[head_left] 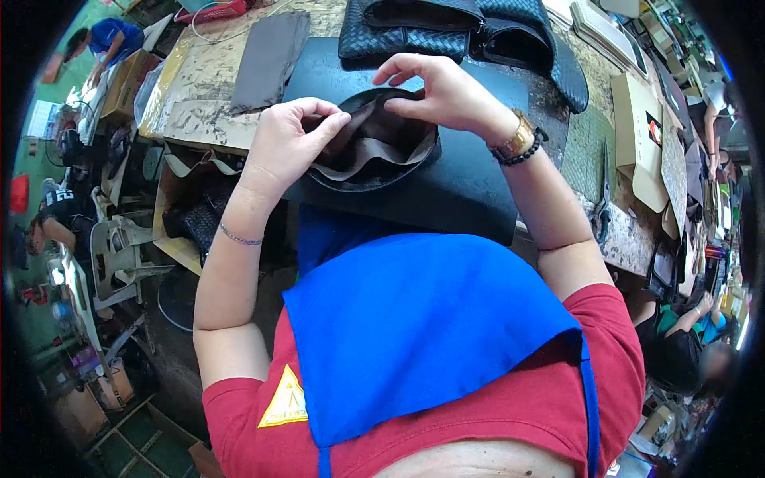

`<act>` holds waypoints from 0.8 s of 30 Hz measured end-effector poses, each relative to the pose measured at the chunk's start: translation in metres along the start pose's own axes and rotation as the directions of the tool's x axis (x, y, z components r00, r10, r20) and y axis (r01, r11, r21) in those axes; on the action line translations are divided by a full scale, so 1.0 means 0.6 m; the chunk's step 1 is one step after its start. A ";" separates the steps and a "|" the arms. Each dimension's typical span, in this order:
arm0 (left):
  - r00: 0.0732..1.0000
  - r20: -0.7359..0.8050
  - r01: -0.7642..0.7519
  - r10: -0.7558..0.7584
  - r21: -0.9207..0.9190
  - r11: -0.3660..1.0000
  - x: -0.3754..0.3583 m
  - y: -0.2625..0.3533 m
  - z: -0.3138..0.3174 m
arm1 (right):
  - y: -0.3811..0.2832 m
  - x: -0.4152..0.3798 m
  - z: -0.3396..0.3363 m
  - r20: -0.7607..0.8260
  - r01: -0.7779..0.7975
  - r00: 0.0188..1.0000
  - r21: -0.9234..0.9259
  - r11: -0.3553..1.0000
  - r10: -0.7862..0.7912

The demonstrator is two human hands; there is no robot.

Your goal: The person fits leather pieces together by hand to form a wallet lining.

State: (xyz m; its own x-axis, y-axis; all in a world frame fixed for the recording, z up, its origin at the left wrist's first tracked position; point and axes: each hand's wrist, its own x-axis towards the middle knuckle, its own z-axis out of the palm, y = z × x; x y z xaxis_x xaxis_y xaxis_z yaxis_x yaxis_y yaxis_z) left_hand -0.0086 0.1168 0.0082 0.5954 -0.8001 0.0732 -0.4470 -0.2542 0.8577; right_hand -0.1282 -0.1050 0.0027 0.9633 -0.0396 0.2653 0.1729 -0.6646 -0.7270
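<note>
A black bag (390, 177) with a brown-grey fabric lining stands with its mouth facing up on a dark board in front of me. My left hand (296, 143) is at the left of the mouth, thumb and forefinger closed on the lining near the rim. At the far right of the mouth is my right hand (442, 94); its fingers are curved and apart, and the thumb touches the lining. The dark board (478, 187) extends to the table's front edge. The bag's far side is partly hidden by my hands.
Black woven bags (406, 40) lie behind the board. A dark flat sheet (271, 60) is at back left. Scissors (603, 195) and a cardboard piece (637, 143) lie to the right. A plastic chair (119, 251) stands at left; other people are around.
</note>
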 end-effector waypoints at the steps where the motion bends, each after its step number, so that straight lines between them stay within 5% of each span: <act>1: 1.000 -0.004 0.013 -0.013 -0.010 1.000 0.001 0.002 0.000 | 0.004 -0.001 -0.003 0.033 -0.025 0.999 0.033 0.999 0.024; 6: 0.999 0.016 0.041 -0.041 -0.005 0.999 0.007 -0.007 -0.007 | 0.018 0.009 -0.022 0.179 -0.197 0.968 0.108 0.974 0.176; 24: 0.999 0.032 0.031 -0.030 -0.013 0.999 0.001 0.001 -0.009 | 0.035 0.012 -0.023 0.290 -0.110 0.955 0.127 0.986 0.069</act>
State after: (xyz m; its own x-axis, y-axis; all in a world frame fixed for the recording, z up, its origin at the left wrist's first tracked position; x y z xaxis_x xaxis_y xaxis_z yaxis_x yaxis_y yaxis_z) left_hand -0.0051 0.1187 0.0116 0.5870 -0.8090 0.0308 -0.4198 -0.2716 0.8660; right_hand -0.1203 -0.1294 -0.0019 0.9909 0.1329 0.0198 0.0910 -0.5559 -0.8262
